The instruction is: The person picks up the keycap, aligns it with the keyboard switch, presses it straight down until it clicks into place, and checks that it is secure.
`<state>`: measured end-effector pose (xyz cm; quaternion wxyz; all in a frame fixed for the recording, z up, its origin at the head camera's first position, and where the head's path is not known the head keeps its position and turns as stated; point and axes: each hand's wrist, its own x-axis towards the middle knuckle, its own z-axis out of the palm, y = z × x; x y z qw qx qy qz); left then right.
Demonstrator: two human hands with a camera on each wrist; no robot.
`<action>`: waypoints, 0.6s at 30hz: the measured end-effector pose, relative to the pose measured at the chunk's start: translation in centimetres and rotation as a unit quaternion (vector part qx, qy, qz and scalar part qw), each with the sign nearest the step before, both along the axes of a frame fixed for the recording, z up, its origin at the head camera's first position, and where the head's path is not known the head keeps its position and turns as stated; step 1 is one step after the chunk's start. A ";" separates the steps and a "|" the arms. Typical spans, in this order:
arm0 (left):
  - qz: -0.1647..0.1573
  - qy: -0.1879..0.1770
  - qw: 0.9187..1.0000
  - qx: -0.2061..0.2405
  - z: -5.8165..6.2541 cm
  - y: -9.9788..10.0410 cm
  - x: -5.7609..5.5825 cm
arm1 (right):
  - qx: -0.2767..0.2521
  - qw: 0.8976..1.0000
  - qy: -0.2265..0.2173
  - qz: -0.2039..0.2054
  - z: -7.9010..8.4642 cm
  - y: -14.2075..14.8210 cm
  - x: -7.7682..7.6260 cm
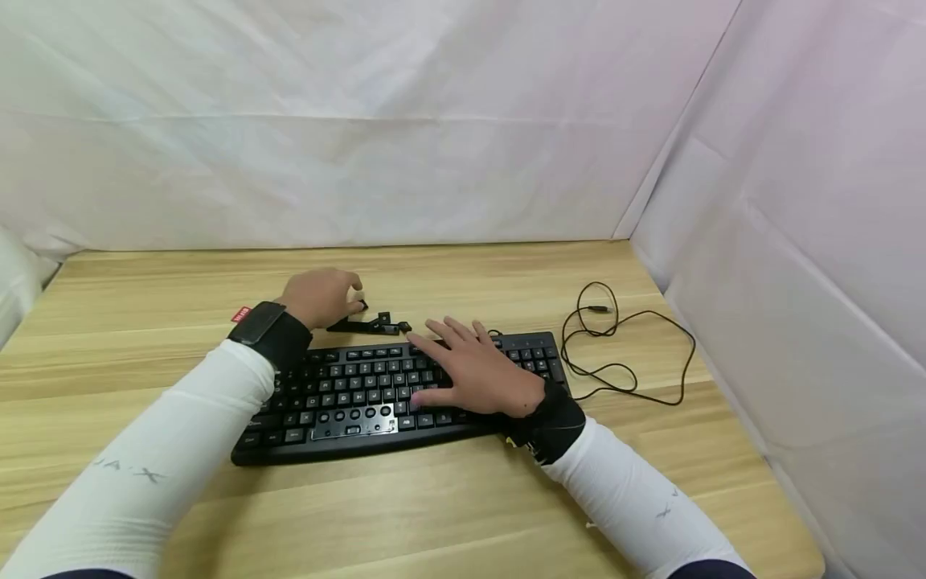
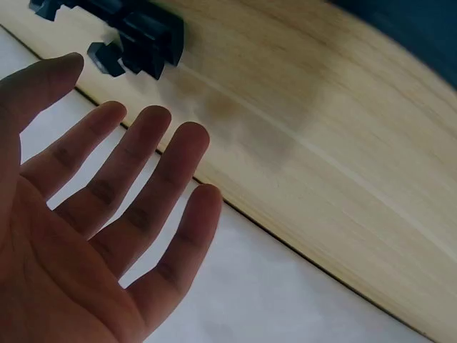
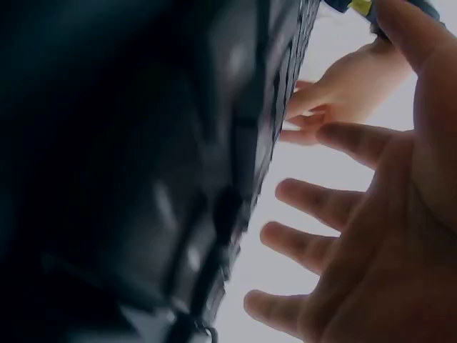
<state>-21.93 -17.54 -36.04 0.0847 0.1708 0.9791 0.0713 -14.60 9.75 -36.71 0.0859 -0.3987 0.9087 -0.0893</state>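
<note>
A black computer keyboard (image 1: pixel 354 438) lies on the wooden table. My right hand (image 1: pixel 485 374) is spread over its right part, fingers apart and holding nothing; in the right wrist view the keyboard (image 3: pixel 143 179) fills the left side, close and blurred. Behind the keyboard, my left hand (image 1: pixel 321 297) is beside a small group of black pieces (image 1: pixel 369 325), which look like a strip with loose keycaps. The left wrist view has its fingers loosely extended, the palm bare, and the black pieces (image 2: pixel 146 32) just beyond the thumb. Whether the thumb touches one, I cannot tell.
The keyboard's thin black cable (image 1: pixel 637 392) lies in loops at the right, its plug (image 1: pixel 599 309) within them. A small red tag (image 1: pixel 240 314) shows near the left wristband. White cloth (image 1: pixel 325 161) hangs behind the table (image 1: pixel 405 515) and along its right side.
</note>
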 end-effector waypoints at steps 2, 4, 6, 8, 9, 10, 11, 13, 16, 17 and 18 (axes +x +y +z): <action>0.002 0.002 1.000 -0.004 0.1 -0.1 0.2 | -0.005 1.000 -0.006 0.012 0.1 -0.4 0.6; 0.003 0.002 1.000 -0.002 0.2 -0.2 0.5 | -0.009 1.000 -0.009 0.024 0.1 -0.7 1.2; 0.002 0.003 1.000 -0.001 0.2 -0.4 0.9 | -0.010 0.999 -0.015 0.035 0.1 -1.0 1.8; -0.001 0.003 1.000 -0.001 0.3 -0.5 1.1 | -0.011 0.999 -0.020 0.045 0.1 -1.2 2.3; -0.002 0.004 1.000 0.001 0.3 -0.6 1.1 | -0.008 0.999 -0.018 0.049 0.0 -1.3 2.5; -0.003 0.007 1.000 0.002 0.4 -0.7 1.2 | -0.005 0.998 -0.015 0.052 0.0 -1.3 2.7; -0.004 0.010 1.000 0.001 0.4 -0.8 1.1 | -0.003 0.998 -0.010 0.055 0.0 -1.3 2.8; -0.001 0.011 1.000 0.002 0.5 -0.8 1.1 | 0.001 0.998 0.003 0.059 0.1 -1.3 2.9; 0.003 0.006 1.000 0.003 0.8 -0.9 1.2 | 0.004 0.998 0.017 0.066 0.1 -1.3 2.9; 0.003 0.005 1.000 0.004 1.0 -0.9 1.2 | 0.003 0.998 0.017 0.067 0.0 -1.3 2.8; 0.000 0.005 1.000 0.008 1.2 -0.9 1.4 | 0.004 0.998 0.019 0.067 0.0 -1.3 2.7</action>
